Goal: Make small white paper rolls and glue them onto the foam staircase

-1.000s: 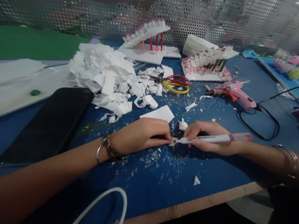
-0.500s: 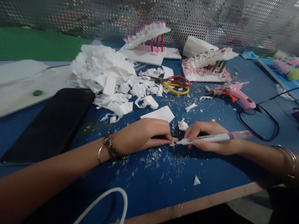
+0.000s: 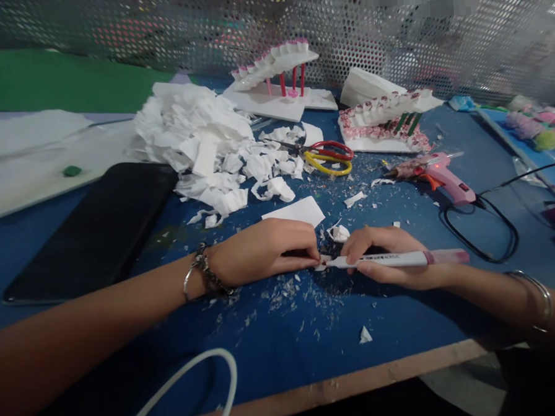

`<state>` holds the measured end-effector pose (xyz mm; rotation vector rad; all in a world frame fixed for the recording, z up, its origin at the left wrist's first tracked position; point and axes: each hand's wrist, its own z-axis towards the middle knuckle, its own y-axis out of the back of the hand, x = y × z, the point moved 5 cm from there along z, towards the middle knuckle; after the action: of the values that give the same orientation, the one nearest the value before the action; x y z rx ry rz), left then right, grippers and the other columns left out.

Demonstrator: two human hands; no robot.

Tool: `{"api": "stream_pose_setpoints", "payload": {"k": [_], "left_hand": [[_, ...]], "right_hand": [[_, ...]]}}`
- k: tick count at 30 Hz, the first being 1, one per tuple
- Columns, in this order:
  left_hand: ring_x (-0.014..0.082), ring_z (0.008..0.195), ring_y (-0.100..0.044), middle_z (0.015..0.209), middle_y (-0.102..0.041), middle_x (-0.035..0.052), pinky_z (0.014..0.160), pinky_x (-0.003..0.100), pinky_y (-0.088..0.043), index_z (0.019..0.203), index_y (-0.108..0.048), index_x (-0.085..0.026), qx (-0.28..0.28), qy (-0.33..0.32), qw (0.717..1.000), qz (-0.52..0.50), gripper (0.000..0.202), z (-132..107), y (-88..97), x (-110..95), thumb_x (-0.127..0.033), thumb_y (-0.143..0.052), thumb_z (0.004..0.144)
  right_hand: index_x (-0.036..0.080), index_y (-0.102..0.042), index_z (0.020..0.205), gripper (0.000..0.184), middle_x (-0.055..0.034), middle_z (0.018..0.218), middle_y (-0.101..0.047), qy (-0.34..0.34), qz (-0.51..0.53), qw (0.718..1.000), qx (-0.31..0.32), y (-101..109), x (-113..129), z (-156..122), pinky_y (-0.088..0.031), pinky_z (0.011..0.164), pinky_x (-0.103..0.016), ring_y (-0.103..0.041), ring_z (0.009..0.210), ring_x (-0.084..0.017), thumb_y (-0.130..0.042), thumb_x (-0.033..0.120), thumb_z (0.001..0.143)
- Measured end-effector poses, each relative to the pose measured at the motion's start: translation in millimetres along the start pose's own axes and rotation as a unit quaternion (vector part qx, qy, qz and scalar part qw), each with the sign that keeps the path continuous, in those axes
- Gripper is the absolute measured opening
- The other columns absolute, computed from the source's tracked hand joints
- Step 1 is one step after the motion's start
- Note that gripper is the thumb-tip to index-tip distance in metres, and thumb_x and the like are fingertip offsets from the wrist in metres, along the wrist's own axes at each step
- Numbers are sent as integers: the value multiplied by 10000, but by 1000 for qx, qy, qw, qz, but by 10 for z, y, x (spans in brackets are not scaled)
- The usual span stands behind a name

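Note:
My right hand (image 3: pixel 391 251) is closed around a white marker pen (image 3: pixel 401 259) with a pink end, held nearly level and pointing left. The pen's tip touches or almost touches a small piece of white paper (image 3: pixel 321 264). The fingertips of my left hand (image 3: pixel 270 252) pinch this piece at its left side; its shape is largely hidden. Just behind the pen tip lies a crumpled bit of white paper (image 3: pixel 339 233). A flat white paper rectangle (image 3: pixel 299 212) rests beyond my left hand.
Scissors (image 3: pixel 328 159) with red and yellow handles lie by a heap of torn white paper (image 3: pixel 189 122). A pink glue gun (image 3: pixel 448 177) with a black cord sits at right. Two white models (image 3: pixel 274 65) stand behind. A black tablet-like slab (image 3: pixel 97 233) lies left.
Hardly anything differs: the pen and my right hand have shifted very slightly at the paper piece. My left hand keeps its pinch in the same place.

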<state>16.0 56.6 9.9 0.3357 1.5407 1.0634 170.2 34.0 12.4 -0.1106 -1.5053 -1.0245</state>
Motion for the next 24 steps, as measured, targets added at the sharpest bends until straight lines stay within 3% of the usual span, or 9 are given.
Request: {"api": "stream_pose_setpoints", "payload": {"k": [10, 24], "left_hand": [[104, 714, -552, 773, -612, 27, 646, 176, -399, 768, -586, -152, -1, 4, 1000, -8, 122, -3, 2, -15, -189, -498, 844], [94, 723, -558, 781, -617, 23, 652, 164, -394, 766, -590, -147, -2, 11, 1000, -18, 109, 6, 2, -8, -163, -509, 835]], "right_hand": [[151, -520, 799, 30, -46, 809, -604, 21, -17, 999, -27, 1, -16, -1, -450, 672, -243, -584, 779, -123, -493, 156, 813], [153, -527, 791, 24, -33, 771, -605, 29, -37, 999, -19, -18, -25, -11, -434, 630, -236, -572, 717, -112, -503, 148, 796]]}}
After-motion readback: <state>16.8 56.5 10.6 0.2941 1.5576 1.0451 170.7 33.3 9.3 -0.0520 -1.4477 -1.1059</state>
